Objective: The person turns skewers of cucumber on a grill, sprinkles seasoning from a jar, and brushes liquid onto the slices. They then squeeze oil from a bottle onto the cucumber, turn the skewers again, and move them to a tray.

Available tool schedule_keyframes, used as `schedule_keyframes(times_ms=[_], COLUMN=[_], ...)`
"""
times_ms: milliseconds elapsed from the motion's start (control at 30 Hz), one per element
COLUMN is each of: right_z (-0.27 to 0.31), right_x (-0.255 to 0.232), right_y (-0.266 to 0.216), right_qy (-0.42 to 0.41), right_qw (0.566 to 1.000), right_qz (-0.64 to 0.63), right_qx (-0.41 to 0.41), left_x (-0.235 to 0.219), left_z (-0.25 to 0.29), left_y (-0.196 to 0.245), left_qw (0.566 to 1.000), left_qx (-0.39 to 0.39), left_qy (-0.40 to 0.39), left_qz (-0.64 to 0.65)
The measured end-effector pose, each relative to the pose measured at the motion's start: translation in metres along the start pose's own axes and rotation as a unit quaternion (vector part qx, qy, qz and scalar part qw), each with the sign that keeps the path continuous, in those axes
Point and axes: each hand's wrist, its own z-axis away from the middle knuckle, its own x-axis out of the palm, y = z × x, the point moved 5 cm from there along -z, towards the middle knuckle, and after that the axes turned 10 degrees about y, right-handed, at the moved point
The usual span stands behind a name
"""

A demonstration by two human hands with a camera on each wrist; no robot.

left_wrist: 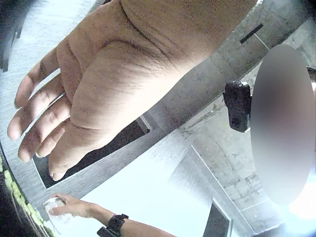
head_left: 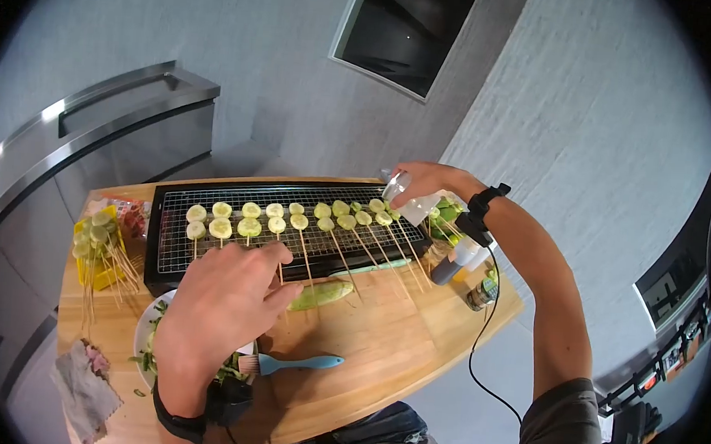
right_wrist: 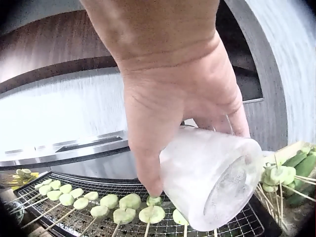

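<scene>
Jar [right_wrist: 207,170], clear with a whitish cast, in the grip of the right hand [head_left: 425,181], above the right end of the grill [head_left: 176,248]. Tilts on its side, base turned toward the right wrist camera, mouth hidden by the hand. Fingers and thumb curled round the jar on opposite sides.

Hovers with the left hand [head_left: 224,299] in front of the grill, over the desk [head_left: 365,336] and partly over the bowl [head_left: 144,327]; fingers wide, loosely extended, slightly apart, thumb out to the side, palm holding nothing. Cannot tell whether in contact with the wooden sticks below.

Lie in a row across the wire mesh, cucumber skewers [head_left: 249,227], round green slices paired on most, sticks reaching over the near edge toward the desk. Just in front of the grill, a long green piece [head_left: 321,296] flat on the wood, and a pale teal strip [head_left: 381,267] along the edge. Nearer, a blue brush [head_left: 302,362], bristles toward the bowl of leafy greens.

At the left, a yellow tray [head_left: 114,275] with more skewers, a red-and-white packet [head_left: 134,218] beside it, a grey cloth [head_left: 84,393] near the desk's corner. At the right, green vegetables [head_left: 445,218], a dark bottle [head_left: 448,268] and a small spice jar [head_left: 483,292].
</scene>
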Motion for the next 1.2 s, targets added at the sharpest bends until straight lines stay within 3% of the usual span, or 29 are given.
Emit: schedule_keyframes(times_ms=[100, 167, 200, 267, 300, 367, 433, 500, 667, 900, 1067, 1200], right_z=[-0.003, 0.007, 0.021, 0.056, 0.071, 0.109, 0.141, 0.176, 0.241, 0.249, 0.248, 0.262], right_x=[0.000, -0.015, -0.016, -0.032, -0.028, -0.021, 0.000, 0.026, 0.096, 0.158, 0.184, 0.170], right_y=[-0.003, -0.015, -0.021, -0.043, -0.044, -0.049, -0.037, -0.017, 0.021, 0.070, 0.081, 0.078], right_qy=[-0.003, 0.084, 0.077, 0.145, 0.141, 0.180, 0.167, 0.241, 0.195, 0.306, 0.344, 0.336], right_qw=[0.999, 0.994, 0.995, 0.976, 0.978, 0.940, 0.932, 0.916, 0.885, 0.838, 0.834, 0.867], right_qz=[0.016, -0.036, -0.038, -0.141, -0.140, -0.270, -0.309, -0.291, -0.421, -0.452, -0.431, -0.367], right_qx=[-0.030, -0.067, -0.054, -0.078, -0.068, -0.107, -0.087, -0.138, -0.031, 0.009, 0.004, -0.027], left_x=[-0.004, -0.004, -0.005, -0.007, -0.007, -0.006, -0.005, -0.005, -0.006, 0.003, 0.005, 0.009], left_z=[0.000, 0.000, -0.001, -0.002, -0.002, -0.002, -0.001, -0.001, -0.003, -0.008, -0.007, -0.009], left_y=[0.003, 0.006, 0.004, 0.002, 0.001, -0.003, -0.003, -0.003, 0.003, 0.008, 0.008, -0.002], left_qw=[1.000, 0.998, 0.998, 0.999, 0.998, 0.997, 0.997, 0.996, 0.997, 0.996, 0.997, 0.994], left_qx=[-0.009, -0.020, -0.022, -0.015, -0.015, -0.023, -0.024, -0.028, -0.022, -0.038, -0.027, -0.058], left_qy=[-0.003, -0.024, -0.014, -0.009, -0.007, 0.004, 0.013, 0.025, 0.025, -0.010, 0.005, -0.010], left_qz=[0.027, 0.061, 0.064, 0.047, 0.054, 0.072, 0.078, 0.079, 0.066, 0.085, 0.072, 0.087])
